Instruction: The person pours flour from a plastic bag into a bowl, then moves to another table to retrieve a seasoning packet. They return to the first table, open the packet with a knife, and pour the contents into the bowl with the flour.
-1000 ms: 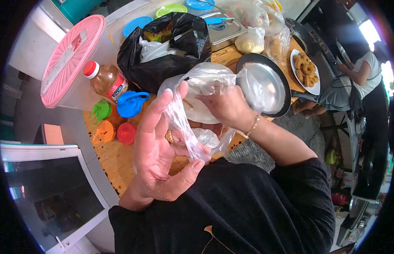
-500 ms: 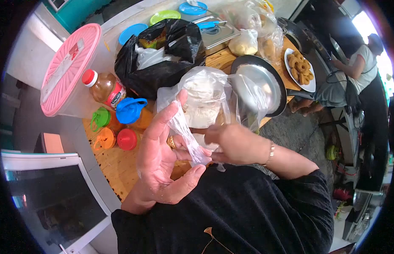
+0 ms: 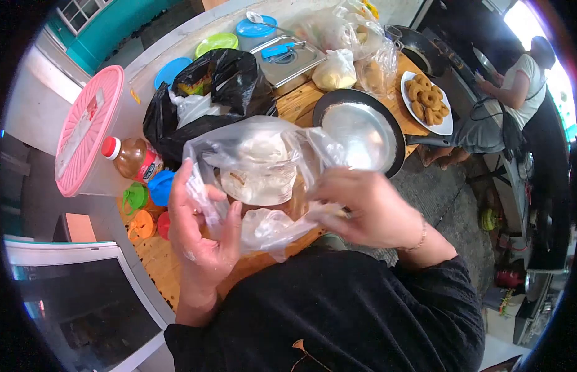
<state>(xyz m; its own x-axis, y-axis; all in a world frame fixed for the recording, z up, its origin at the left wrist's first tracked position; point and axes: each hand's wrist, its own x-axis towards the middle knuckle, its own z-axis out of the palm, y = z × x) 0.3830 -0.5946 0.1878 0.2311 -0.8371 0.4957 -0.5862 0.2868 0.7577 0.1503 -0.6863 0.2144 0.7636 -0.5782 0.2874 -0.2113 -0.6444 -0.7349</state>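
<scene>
A clear plastic bag (image 3: 276, 230) lies spread in front of me, its mouth pulled wide. Inside it is a white, floury mass (image 3: 260, 180), which could be flour or dough. My left hand (image 3: 204, 232) has the bag's left edge gathered between fingers and thumb. On the other side, my right hand (image 3: 372, 211), slightly blurred, pinches the bag's right edge. Just beyond the bag, to the right, stands a frying pan (image 3: 359, 133) with a shiny metal inside. A black plastic bag (image 3: 248, 80) is behind it on the left.
Left on the wooden table (image 3: 155, 257) are a brown bottle (image 3: 136, 158), squeeze bottles with coloured caps and a pink-lidded tub (image 3: 93, 130). Farther back are a metal tray (image 3: 288, 65) and a plate (image 3: 446, 121) of ring-shaped fried food. A person (image 3: 518, 87) sits at right.
My hands have moved apart, stretching the bag's mouth open. Bunched plastic over my left fingers has slid down to the bag's edge, and the white contents show more fully.
</scene>
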